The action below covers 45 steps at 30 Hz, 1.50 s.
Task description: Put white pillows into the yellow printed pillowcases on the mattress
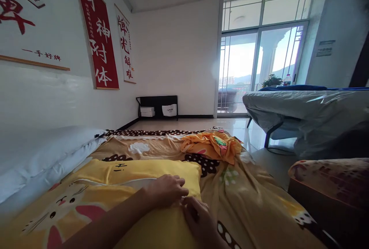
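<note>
Your left hand (170,190) lies over the yellow pillow (112,192), fingers curled in and drawn together, their tips pinching at the fabric near the end of the white strip (137,182) that shows along a gap in the cover. Your right hand (198,215) comes in just beside it, thumb and forefinger pressed together on the same edge, the other fingers folded under. A small pale bit shows between the fingertips of both hands; it is too small to tell what it is. The pillow lies flat in front of you on the tan blanket (242,199), its printed animal face (62,203) to the left of your left forearm. Beyond the pillow's far right corner, a crumpled orange cloth (211,146) rests on the blanket, apart from both hands.
</note>
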### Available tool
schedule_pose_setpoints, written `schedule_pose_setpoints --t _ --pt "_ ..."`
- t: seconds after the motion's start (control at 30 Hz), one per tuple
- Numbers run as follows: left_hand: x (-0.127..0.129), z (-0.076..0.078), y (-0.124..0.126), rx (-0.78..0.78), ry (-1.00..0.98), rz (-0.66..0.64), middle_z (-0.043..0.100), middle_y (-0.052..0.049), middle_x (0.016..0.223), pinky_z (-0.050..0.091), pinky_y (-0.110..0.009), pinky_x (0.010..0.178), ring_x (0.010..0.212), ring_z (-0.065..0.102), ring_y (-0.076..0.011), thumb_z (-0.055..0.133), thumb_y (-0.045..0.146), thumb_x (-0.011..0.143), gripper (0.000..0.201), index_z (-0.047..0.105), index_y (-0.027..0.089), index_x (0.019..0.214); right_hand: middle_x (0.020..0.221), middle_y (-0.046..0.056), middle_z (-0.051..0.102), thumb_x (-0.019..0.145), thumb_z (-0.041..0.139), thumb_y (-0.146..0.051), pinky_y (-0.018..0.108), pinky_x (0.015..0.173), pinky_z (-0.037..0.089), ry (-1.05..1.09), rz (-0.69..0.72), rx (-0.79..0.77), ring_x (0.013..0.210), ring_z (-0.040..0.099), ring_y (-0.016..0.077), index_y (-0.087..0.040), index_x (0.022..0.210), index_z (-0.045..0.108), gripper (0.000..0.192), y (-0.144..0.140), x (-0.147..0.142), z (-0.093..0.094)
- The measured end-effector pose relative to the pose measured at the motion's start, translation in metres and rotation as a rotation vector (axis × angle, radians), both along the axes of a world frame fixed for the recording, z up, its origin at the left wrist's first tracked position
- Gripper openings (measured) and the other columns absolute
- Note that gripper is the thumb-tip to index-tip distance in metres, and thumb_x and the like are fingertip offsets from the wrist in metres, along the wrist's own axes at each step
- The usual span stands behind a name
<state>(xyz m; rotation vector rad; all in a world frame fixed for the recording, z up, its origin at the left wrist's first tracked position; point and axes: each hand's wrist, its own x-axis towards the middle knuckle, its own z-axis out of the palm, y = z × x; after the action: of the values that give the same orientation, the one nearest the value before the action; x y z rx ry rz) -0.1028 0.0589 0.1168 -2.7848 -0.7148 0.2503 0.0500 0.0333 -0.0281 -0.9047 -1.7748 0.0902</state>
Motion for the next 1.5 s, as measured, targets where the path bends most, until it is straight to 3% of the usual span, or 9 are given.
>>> schedule_pose_setpoints --t 0.27,0.57,0.67,0.77,0.93,1.0,1.23,1.37,1.5 --pt "-0.019 -0.010 -0.005 0.483 -0.088 -0.461 0.061 -0.002 0.073 0.034 -0.033 0.058 0.066 0.055 -0.0161 0.048 0.022 0.095 0.018 0.060 0.017 0.083 0.054 -0.006 0.047 0.086 0.049 -0.021 0.019 0.048 0.031 0.000 0.030 -0.041 0.047 0.043 0.0081 -0.019 0.078 0.061 0.015 0.002 0.000 -0.003" --pt "-0.032 -0.009 0.001 0.569 -0.167 -0.579 0.057 -0.001 0.069 0.032 -0.032 0.056 0.062 0.050 -0.0143 0.049 0.017 0.092 0.017 0.055 0.017 0.077 0.053 -0.005 0.051 0.087 0.051 -0.026 0.018 0.051 0.034 0.069 0.059 -0.119 0.049 0.045 0.0084 -0.017 0.080 0.067 0.019 0.001 -0.001 -0.002" --pt "-0.031 -0.016 0.005 0.493 -0.187 -0.462 0.058 -0.001 0.069 0.032 -0.031 0.055 0.060 0.050 -0.0141 0.051 0.019 0.093 0.016 0.054 0.017 0.077 0.057 -0.001 0.058 0.091 0.048 -0.035 0.018 0.054 0.036 0.159 0.079 -0.188 0.053 0.051 0.0091 -0.017 0.072 0.064 0.031 0.000 -0.002 0.002" --pt "-0.024 -0.023 0.006 0.293 -0.183 -0.252 0.061 0.000 0.075 0.032 -0.030 0.055 0.063 0.054 -0.0143 0.057 0.021 0.091 0.012 0.056 0.018 0.078 0.061 0.001 0.064 0.093 0.045 -0.046 0.018 0.056 0.039 0.231 0.070 -0.271 0.056 0.055 0.0106 -0.017 0.069 0.064 0.043 0.002 -0.002 0.002" --pt "-0.010 -0.024 -0.002 -0.213 -0.351 0.294 0.067 -0.003 0.082 0.036 -0.025 0.064 0.076 0.059 -0.0145 0.057 0.011 0.083 0.011 0.065 0.017 0.078 0.045 -0.004 0.049 0.085 0.054 -0.058 0.020 0.047 0.035 0.241 -0.047 -0.365 0.044 0.046 0.0103 -0.017 0.077 0.068 0.045 0.004 -0.005 0.000" --pt "-0.005 -0.023 -0.004 -0.323 -0.460 0.459 0.068 -0.002 0.079 0.037 -0.023 0.065 0.074 0.059 -0.0134 0.057 0.011 0.078 0.012 0.068 0.016 0.079 0.043 -0.005 0.046 0.084 0.054 -0.060 0.020 0.045 0.035 0.236 -0.064 -0.366 0.041 0.044 0.0101 -0.017 0.087 0.071 0.046 0.004 -0.007 -0.001" --pt "0.005 -0.027 -0.003 -0.436 -0.584 0.622 0.064 0.000 0.068 0.032 -0.021 0.057 0.063 0.053 -0.0106 0.061 0.010 0.063 0.014 0.068 0.014 0.074 0.042 -0.003 0.051 0.089 0.051 -0.055 0.020 0.044 0.035 0.117 -0.082 -0.262 0.038 0.044 0.0098 -0.021 0.083 0.077 0.043 0.002 -0.011 -0.003" --pt "0.005 -0.030 -0.002 -0.464 -0.653 0.670 0.057 0.002 0.064 0.030 -0.022 0.057 0.062 0.048 -0.0101 0.061 0.009 0.061 0.007 0.061 0.014 0.067 0.044 -0.002 0.056 0.090 0.051 -0.051 0.020 0.045 0.035 0.094 -0.117 -0.217 0.040 0.048 0.0101 -0.022 0.085 0.078 0.039 0.003 -0.011 -0.007" --pt "0.007 -0.038 -0.001 -0.505 -0.717 0.717 0.049 0.005 0.061 0.027 -0.022 0.054 0.061 0.044 -0.0091 0.056 0.003 0.057 0.017 0.053 0.015 0.068 0.050 0.000 0.062 0.090 0.053 -0.039 0.020 0.048 0.036 0.016 -0.111 -0.244 0.045 0.054 0.0110 -0.022 0.086 0.078 0.031 0.004 -0.010 -0.011"
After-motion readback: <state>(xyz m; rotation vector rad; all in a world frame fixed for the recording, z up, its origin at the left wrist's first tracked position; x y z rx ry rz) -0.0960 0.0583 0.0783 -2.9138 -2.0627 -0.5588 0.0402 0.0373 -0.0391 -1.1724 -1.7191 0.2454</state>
